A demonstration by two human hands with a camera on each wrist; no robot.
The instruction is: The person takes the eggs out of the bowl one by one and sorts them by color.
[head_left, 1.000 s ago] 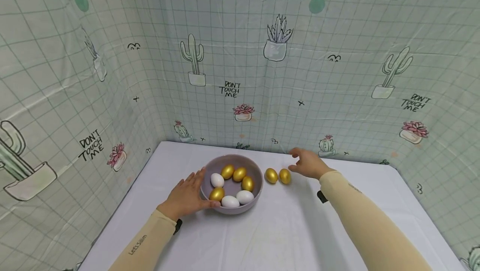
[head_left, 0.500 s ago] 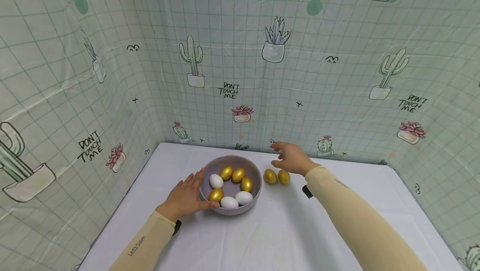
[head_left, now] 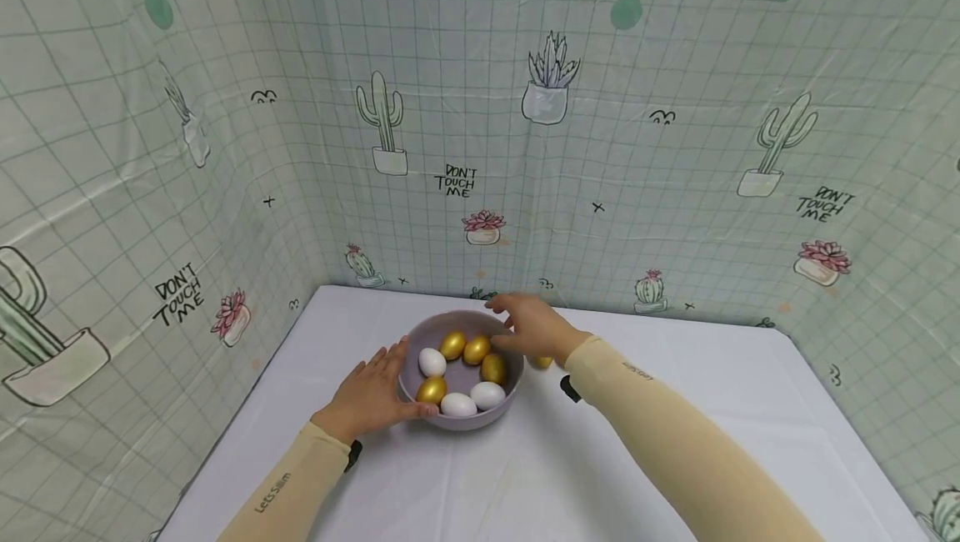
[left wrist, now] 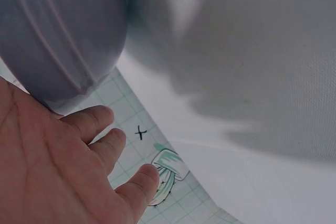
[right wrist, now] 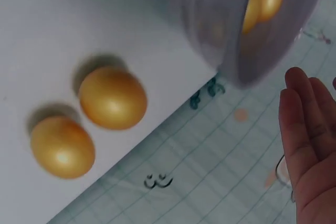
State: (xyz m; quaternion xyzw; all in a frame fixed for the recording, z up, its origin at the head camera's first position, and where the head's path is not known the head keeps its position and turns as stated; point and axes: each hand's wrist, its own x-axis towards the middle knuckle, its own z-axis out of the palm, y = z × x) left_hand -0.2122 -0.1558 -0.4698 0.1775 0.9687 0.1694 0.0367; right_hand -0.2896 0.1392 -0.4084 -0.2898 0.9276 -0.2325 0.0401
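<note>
A mauve bowl holds several gold eggs and three white eggs. My left hand rests along the bowl's left side, fingers spread and fairly straight, thumb at the near rim. In the left wrist view its palm lies against the bowl's outer wall. My right hand hovers at the bowl's right rim, its fingers extended over the inside and holding nothing. Two more gold eggs lie on the table just right of the bowl; in the head view my right hand and wrist mostly cover them.
A white cloth covers the table. Behind and to the left rises a fabric backdrop printed with a grid and cacti. Beige sleeves cover both forearms.
My right hand has moved left, from beside the two loose gold eggs, over them, to the bowl's right rim. The left hand and the bowl have stayed in place.
</note>
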